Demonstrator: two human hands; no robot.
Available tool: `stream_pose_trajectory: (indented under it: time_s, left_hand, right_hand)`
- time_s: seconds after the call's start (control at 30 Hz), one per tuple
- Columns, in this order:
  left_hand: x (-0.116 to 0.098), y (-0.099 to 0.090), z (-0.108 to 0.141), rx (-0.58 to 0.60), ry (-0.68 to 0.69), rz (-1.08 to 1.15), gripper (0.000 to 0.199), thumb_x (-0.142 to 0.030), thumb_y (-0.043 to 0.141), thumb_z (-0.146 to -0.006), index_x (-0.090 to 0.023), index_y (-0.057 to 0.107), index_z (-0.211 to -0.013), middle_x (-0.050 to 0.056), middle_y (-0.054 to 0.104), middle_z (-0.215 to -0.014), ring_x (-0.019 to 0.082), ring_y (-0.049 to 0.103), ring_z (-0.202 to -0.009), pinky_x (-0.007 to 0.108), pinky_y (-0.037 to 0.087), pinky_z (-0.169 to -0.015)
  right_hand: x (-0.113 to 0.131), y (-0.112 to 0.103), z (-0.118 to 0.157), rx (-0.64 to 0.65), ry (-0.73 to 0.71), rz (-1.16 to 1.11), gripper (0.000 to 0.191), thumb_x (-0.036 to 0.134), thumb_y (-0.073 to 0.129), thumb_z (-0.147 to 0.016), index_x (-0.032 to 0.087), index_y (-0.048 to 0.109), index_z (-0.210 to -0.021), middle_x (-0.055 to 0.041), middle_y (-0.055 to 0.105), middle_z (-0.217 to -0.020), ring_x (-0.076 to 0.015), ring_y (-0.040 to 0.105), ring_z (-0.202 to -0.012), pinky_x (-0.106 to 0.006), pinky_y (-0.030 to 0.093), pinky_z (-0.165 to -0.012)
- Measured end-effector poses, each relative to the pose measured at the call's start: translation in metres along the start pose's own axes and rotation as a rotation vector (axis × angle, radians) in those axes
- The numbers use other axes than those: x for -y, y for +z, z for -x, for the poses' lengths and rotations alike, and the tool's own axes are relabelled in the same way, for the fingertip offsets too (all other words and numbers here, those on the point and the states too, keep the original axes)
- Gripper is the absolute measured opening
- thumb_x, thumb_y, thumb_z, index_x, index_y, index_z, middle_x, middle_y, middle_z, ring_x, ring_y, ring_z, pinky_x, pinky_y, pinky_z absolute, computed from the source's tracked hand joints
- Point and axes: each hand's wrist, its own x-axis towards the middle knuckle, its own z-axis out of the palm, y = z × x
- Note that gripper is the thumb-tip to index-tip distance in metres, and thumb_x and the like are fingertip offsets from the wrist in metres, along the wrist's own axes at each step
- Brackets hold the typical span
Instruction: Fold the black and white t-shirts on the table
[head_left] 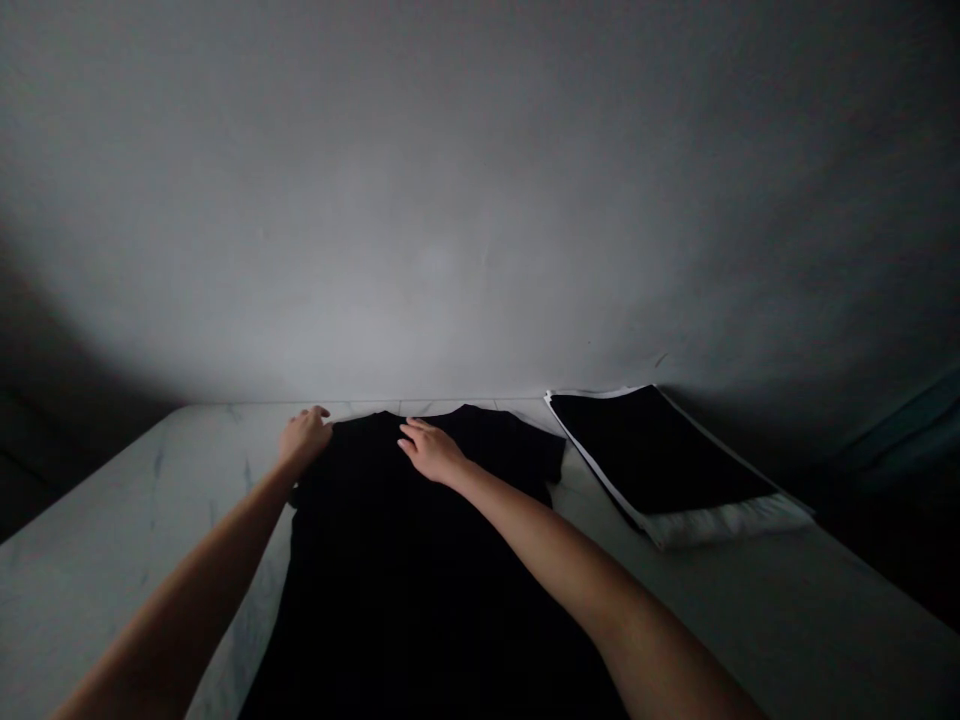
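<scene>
A black short-sleeved T-shirt point(420, 590) lies spread on the table, its collar end toward the wall. At the shirt's left shoulder and sleeve is my left hand point(305, 438), its fingers slightly bent and apart, covering part of the sleeve. My right hand point(431, 450) rests flat near the collar, palm down with fingers stretched out, touching the fabric. The shirt's right sleeve lies out to the side. Its lower end runs out of view at the bottom, partly behind my right forearm.
On the right side of the white marbled table point(112, 530) lies a flat stack point(660, 450) with a black top and white edges, seemingly folded cloth or bags. A plain grey wall point(450, 220) rises directly behind the table's far edge. The light is dim.
</scene>
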Motion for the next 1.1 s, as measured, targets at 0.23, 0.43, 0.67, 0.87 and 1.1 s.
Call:
stream_pose_trajectory:
  time_s: [0.23, 0.43, 0.67, 0.87, 1.1]
  left_hand:
    - [0.03, -0.013, -0.008, 0.246, 0.047, 0.089, 0.034, -0.051, 0.068, -0.069, -0.02, 0.067, -0.081, 0.002, 0.069, -0.07, 0.023, 0.066, -0.076, 0.026, 0.043, -0.061]
    - [0.035, -0.018, -0.004, 0.19, 0.141, 0.412, 0.036, -0.054, 0.063, -0.069, -0.019, 0.057, -0.064, -0.002, 0.053, -0.054, 0.014, 0.052, -0.055, 0.024, 0.033, -0.051]
    - [0.063, -0.027, -0.001, 0.661, -0.024, 0.601, 0.052, -0.052, 0.084, -0.044, -0.018, 0.068, -0.079, 0.001, 0.065, -0.062, 0.016, 0.058, -0.055, 0.025, 0.041, -0.049]
    - [0.097, -0.031, -0.014, 0.55, -0.084, 0.405, 0.041, -0.053, 0.084, -0.048, -0.019, 0.064, -0.057, -0.003, 0.044, -0.039, 0.013, 0.045, -0.042, 0.024, 0.03, -0.041]
    - [0.082, -0.026, 0.018, 0.224, -0.115, 0.213, 0.028, -0.045, 0.072, -0.068, -0.019, 0.065, -0.072, 0.002, 0.062, -0.06, 0.02, 0.063, -0.067, 0.025, 0.043, -0.056]
  right_hand:
    - [0.059, 0.047, -0.06, 0.131, -0.049, 0.003, 0.05, 0.034, 0.041, -0.102, 0.008, 0.047, -0.145, -0.0154, 0.04, -0.155, -0.0244, 0.033, -0.146, -0.041, 0.029, -0.119]
    - [0.05, 0.063, -0.066, 0.118, 0.094, 0.029, 0.064, 0.047, 0.032, -0.103, 0.008, 0.03, -0.155, -0.0126, 0.023, -0.162, -0.0223, 0.016, -0.152, -0.043, 0.012, -0.124]
    - [0.051, 0.063, -0.062, 0.114, 0.107, 0.073, 0.058, 0.052, 0.03, -0.103, 0.026, 0.034, -0.155, -0.0083, 0.017, -0.165, -0.0252, 0.015, -0.152, -0.046, 0.01, -0.123]
    - [0.054, 0.061, -0.061, 0.142, 0.133, 0.094, 0.056, 0.053, 0.03, -0.103, 0.031, 0.034, -0.154, -0.0053, 0.015, -0.165, -0.0236, 0.014, -0.152, -0.046, 0.011, -0.122]
    - [0.069, 0.049, -0.054, 0.047, 0.076, 0.166, 0.053, 0.041, 0.038, -0.103, 0.016, 0.044, -0.149, -0.0138, 0.03, -0.16, -0.025, 0.02, -0.151, -0.047, 0.009, -0.123]
